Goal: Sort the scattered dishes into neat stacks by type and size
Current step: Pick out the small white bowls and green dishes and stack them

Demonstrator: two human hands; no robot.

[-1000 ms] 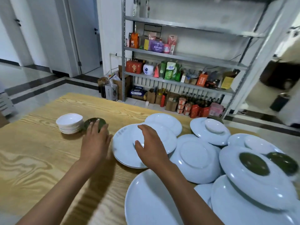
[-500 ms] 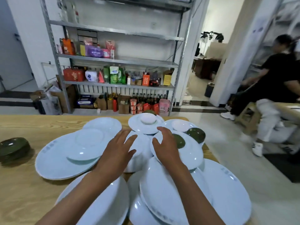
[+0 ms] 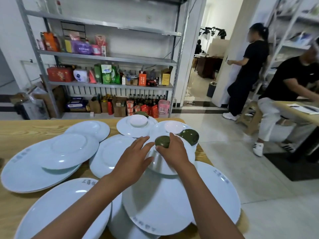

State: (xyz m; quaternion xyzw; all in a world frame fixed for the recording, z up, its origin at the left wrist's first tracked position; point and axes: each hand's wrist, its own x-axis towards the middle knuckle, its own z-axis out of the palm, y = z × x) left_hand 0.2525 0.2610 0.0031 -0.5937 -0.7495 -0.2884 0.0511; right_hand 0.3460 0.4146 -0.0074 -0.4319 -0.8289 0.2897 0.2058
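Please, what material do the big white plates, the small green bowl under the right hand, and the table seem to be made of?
White plates: probably glazed ceramic or porcelain; glossy, with bright window reflections.
Green bowl: likely glazed ceramic too; dark olive with a soft sheen, though melamine is possible.
Table: wood or wood-look laminate; bold yellow grain pattern, smooth finish.

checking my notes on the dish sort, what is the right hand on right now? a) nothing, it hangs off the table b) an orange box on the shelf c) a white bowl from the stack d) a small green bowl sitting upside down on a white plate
d: the right hand curls its fingers over the small green bowl, which sits upside down on an overturned white plate, while the left hand lies flat beside it.
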